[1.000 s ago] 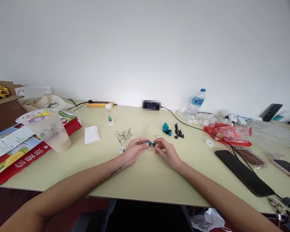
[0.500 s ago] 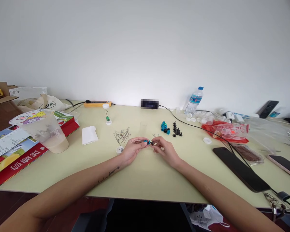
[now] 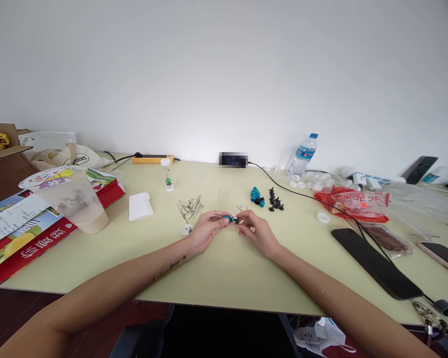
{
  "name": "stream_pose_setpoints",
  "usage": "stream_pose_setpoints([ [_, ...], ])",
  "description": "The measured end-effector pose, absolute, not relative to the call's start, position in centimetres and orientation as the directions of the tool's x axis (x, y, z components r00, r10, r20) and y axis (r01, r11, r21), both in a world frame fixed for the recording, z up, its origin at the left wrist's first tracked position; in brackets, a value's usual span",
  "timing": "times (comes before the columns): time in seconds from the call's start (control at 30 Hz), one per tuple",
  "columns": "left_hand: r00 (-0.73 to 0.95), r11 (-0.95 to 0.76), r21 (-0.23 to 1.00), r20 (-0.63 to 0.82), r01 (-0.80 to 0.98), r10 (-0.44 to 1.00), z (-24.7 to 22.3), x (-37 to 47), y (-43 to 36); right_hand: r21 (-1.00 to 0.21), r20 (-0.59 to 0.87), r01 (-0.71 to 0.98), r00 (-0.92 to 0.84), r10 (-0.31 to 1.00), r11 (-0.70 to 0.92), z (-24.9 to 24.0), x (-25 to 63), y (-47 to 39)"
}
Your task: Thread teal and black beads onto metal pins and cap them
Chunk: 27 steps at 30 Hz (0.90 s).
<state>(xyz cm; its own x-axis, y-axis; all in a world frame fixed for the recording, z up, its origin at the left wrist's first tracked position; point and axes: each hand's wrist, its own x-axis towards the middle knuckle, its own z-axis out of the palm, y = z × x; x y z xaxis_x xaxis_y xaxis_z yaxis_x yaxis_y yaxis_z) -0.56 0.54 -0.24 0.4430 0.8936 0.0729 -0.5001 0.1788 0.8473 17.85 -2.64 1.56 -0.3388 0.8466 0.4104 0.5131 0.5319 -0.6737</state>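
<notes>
In the middle of the table my left hand pinches a small blue piece with thin metal pins sticking out to the left. Close against it, my right hand has its fingers closed on a small black piece at the right end of the blue one. Whether the two pieces are joined I cannot tell. A pile of metal pins and a white cap holding tiny parts lie left of my hands. Behind them stands a clear tube. To the right are blue pieces and black pieces.
A clear tube with a green piece stands at the back left. A drink cup and folded white paper sit left. On the right are a water bottle, white caps, a red packet, a black phone and a cable.
The view has shifted slightly, so things on the table appear a little further right. Both hands keep nearly the same hold on the small pieces.
</notes>
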Motion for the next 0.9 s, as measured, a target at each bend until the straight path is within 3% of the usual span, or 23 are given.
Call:
stream_pose_setpoints([
  [0.9,0.444,0.199,0.846,0.048,-0.494,0.895,-0.04,-0.56,0.45,-0.676,0.405,0.512,-0.341,0.848,0.529,1.54,17.83,-2.64],
])
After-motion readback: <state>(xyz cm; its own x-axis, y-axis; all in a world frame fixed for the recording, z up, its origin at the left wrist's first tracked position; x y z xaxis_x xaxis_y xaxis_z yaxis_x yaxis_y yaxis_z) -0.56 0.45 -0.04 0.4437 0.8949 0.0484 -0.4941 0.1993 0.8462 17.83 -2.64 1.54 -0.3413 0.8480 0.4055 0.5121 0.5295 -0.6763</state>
